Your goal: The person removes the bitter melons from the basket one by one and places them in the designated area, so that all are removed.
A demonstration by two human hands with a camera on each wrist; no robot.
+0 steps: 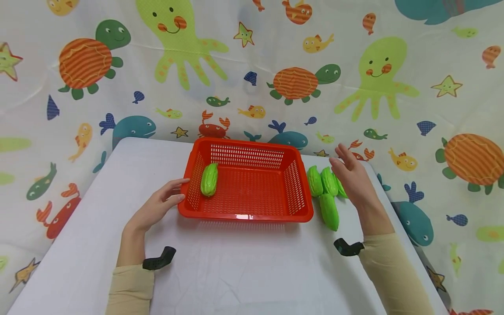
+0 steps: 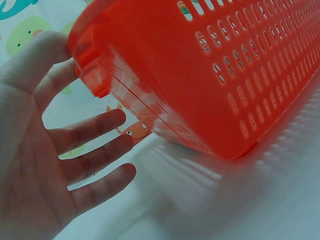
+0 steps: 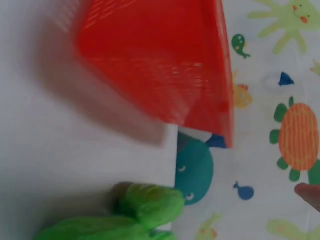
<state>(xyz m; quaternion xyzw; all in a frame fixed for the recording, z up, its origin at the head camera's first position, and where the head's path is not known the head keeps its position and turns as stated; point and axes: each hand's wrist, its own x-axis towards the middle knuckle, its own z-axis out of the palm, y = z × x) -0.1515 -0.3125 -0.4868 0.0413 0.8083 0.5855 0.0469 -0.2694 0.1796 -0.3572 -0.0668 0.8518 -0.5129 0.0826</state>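
Note:
A red plastic basket [image 1: 246, 216] with slotted walls stands on the table, one bright green ridged gourd [image 1: 209, 180] lying inside at its left end. My left hand [image 1: 157, 203] is at the basket's left rim. In the left wrist view, its thumb and forefinger touch the rim's corner, while the other fingers [image 2: 92, 135] stretch out loosely beside the wall. My right hand [image 1: 352, 177] is raised, fingers fairly straight, holding nothing, near several similar green gourds [image 1: 329, 212] right of the basket. In the right wrist view only a fingertip [image 3: 309, 194] shows, away from the blurred gourds [image 3: 150, 205].
The white table [image 1: 236, 271] meets a hanging cloth [image 1: 244, 52] printed with sea animals just behind the basket. Black bands with small devices sit on my left wrist [image 1: 159, 259] and right wrist [image 1: 348, 247].

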